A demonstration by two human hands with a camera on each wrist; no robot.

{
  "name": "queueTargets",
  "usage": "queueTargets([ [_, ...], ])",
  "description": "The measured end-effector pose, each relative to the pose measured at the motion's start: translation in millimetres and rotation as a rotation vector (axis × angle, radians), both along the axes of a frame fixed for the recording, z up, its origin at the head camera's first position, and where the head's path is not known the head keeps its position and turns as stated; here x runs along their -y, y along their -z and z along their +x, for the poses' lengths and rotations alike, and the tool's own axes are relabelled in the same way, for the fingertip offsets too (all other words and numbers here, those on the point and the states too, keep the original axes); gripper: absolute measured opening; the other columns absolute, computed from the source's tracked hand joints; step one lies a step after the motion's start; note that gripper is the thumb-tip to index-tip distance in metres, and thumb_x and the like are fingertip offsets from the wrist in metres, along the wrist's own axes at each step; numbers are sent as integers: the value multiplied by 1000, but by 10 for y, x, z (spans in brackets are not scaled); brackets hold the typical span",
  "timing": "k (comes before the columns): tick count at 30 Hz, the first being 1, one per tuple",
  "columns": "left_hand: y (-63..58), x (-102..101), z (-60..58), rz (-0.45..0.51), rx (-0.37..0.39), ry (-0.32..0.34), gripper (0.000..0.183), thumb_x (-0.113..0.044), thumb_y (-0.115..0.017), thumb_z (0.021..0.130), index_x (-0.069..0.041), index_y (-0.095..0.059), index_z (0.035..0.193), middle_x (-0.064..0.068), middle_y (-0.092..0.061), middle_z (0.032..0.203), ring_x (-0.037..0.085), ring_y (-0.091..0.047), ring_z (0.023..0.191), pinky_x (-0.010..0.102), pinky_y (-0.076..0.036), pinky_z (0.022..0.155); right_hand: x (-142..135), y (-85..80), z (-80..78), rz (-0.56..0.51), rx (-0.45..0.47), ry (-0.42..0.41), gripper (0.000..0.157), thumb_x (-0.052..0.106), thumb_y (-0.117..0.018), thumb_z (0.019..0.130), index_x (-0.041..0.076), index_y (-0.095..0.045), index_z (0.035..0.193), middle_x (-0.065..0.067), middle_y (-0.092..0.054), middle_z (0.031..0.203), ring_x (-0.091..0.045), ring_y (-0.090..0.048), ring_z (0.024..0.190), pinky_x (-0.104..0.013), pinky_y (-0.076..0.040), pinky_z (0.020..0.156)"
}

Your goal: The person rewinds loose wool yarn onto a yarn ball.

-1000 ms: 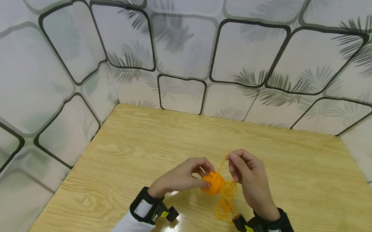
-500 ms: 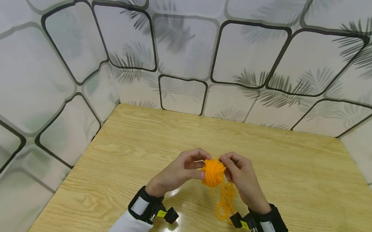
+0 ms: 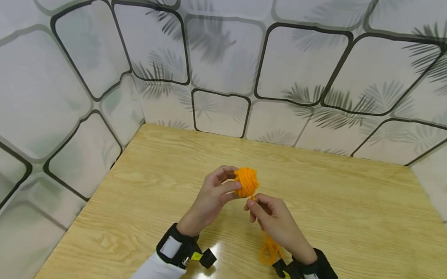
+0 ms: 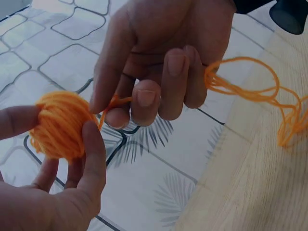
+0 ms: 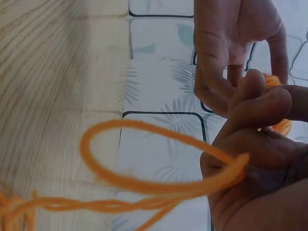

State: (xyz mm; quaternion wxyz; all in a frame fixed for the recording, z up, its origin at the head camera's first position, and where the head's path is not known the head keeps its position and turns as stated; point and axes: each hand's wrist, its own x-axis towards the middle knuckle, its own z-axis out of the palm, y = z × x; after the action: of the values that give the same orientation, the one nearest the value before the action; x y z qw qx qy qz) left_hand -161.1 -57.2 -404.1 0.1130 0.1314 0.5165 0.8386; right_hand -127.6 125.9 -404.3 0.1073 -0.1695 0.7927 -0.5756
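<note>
An orange ball of yarn (image 3: pixel 246 182) is held up above the table by my left hand (image 3: pixel 213 198), thumb and fingertips pressed around it. Close by its lower edge, my right hand (image 3: pixel 274 220) pinches the yarn strand (image 4: pixel 114 102) between thumb and index finger. In the left wrist view the ball (image 4: pixel 65 125) shows many parallel wraps. A loop of loose yarn (image 5: pixel 144 185) comes out of the right palm and trails down to a slack tangle (image 3: pixel 270 251) under the right wrist. The ball is mostly hidden behind fingers in the right wrist view.
A wood-grain table (image 3: pixel 169 162) lies beneath both hands. Patterned wall covering (image 3: pixel 224 59) with dark outlines and leaf prints rises behind and to the left. Each wrist wears a black strap with a small camera (image 3: pixel 207 258).
The left hand has raised the ball up and to the left, turning it. The right hand has carried the strand from above the ball round to its lower right side.
</note>
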Motion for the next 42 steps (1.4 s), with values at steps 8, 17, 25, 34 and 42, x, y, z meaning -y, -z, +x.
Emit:
queueTargets([
  [8, 15, -33, -12, -120, -11, -57, 39, -9, -63, 84, 2, -47, 118, 18, -46, 111, 28, -56, 98, 45, -48, 82, 13, -66, 46, 65, -64, -1, 28, 37, -45, 96, 14, -59, 89, -4, -54, 70, -14, -34, 46, -27, -31, 42],
  [17, 71, -64, -3, -402, -123, -92, 34, -14, -66, 82, -6, -54, 113, 14, -50, 110, 28, -54, 96, 37, -51, 74, -9, -145, 97, 93, -76, 29, 27, 38, -48, 94, 14, -60, 91, -3, -56, 72, -14, -39, 48, -27, -34, 45],
  [25, 89, -49, 20, -496, -156, 211, 30, -16, -64, 84, -8, -55, 111, 10, -53, 108, 27, -55, 93, 38, -52, 71, -105, -202, 93, 53, -114, 88, 24, 36, -51, 93, 15, -62, 89, -4, -56, 72, -16, -42, 49, -30, -38, 43],
  [34, 72, -12, 27, -353, -143, 487, 32, -11, -61, 84, -4, -54, 114, 14, -53, 111, 24, -58, 89, 44, -51, 74, -183, -227, 60, 43, -153, 121, 21, 35, -55, 91, 16, -63, 87, -2, -59, 73, -17, -49, 53, -31, -41, 45],
  [42, 48, 13, 15, -339, -177, 550, 31, -9, -62, 84, -1, -52, 112, 13, -51, 113, 25, -55, 97, 44, -50, 77, -227, -213, 37, 42, -191, 151, 18, 34, -58, 89, 16, -63, 86, -1, -58, 72, -18, -46, 51, -30, -39, 44],
])
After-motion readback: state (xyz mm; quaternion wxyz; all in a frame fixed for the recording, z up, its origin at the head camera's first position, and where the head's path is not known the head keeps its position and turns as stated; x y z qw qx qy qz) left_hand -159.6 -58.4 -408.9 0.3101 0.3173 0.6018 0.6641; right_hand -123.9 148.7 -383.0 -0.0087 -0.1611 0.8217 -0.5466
